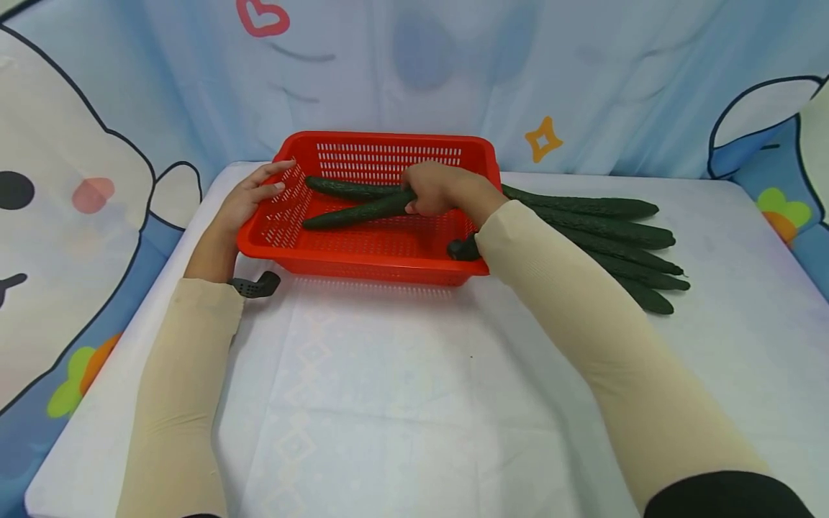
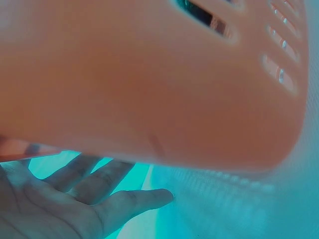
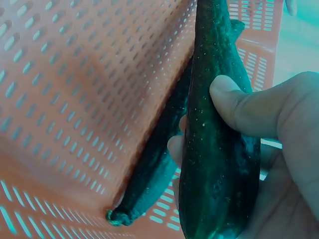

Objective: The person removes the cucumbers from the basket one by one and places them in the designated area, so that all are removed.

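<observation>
The right hand (image 1: 435,188) holds a long green cucumber (image 1: 352,213). The thumb (image 3: 244,107) lies over the top and the other fingers curl under it, so the grip goes all the way around. The hand holds it near one end. The rest of the cucumber points to the left, low over the floor of the red basket (image 1: 382,253).

Another cucumber (image 1: 346,188) already lies in the basket, just behind the held one. In the right wrist view the two look like they cross or touch.

To do this well, I think the hand should keep the cucumber flat and low, lay it down beside the other one, and only then let the fingers go loose. Dropping it from high up could make it roll or bounce.

The right arm reaches forward over the basket's right side, with the wrist bent down a little.

The left hand (image 1: 249,198) rests on the basket's left rim with its fingers straight and spread. It holds nothing tight. It looks like it steadies the basket.

A pile of cucumbers (image 1: 609,237) waits on the white table (image 1: 401,403), just right of the basket.
</observation>
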Demonstrator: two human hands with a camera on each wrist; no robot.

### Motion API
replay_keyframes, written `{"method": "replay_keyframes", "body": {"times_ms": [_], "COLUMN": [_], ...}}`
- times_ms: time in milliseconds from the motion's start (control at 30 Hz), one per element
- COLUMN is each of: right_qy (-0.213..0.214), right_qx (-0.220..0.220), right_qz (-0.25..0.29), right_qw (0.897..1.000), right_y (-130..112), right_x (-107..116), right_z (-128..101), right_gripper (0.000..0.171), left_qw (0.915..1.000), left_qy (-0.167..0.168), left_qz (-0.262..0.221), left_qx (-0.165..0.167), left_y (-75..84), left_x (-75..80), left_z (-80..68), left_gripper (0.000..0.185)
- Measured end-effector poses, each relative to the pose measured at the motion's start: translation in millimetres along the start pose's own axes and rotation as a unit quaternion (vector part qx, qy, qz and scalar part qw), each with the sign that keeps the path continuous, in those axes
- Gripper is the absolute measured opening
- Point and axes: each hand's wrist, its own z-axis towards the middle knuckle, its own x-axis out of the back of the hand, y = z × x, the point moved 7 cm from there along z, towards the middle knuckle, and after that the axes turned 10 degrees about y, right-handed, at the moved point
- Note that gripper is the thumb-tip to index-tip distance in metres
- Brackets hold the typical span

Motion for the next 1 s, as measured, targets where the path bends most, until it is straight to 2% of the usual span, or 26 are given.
{"method": "replay_keyframes", "body": {"times_ms": [333,600,767,1000], "right_qy": [0.027,0.054,0.090,0.121], "right_qx": [0.024,0.022,0.026,0.058], "right_qz": [0.017,0.027,0.045,0.053], "right_qw": [0.999,0.998,0.995,0.989], "right_y": [-1,0,1,-1], "right_x": [11,24,35,45], "right_z": [-11,-21,-29,-39], "right_gripper": [0.044,0.028,0.034,0.035], "left_qw": [0.9999,0.9997,0.9996,0.9997], "left_qy": [0.012,0.015,0.019,0.019], "left_qz": [0.003,0.015,0.017,0.005], "left_qx": [0.008,0.009,0.011,0.017], "left_y": [-3.1,-5.7,-7.6,-9.4], "left_x": [2.0,1.9,4.4,7.3], "left_z": [2.5,6.9,10.6,12.0], "left_gripper": [0.041,0.045,0.044,0.042]}}
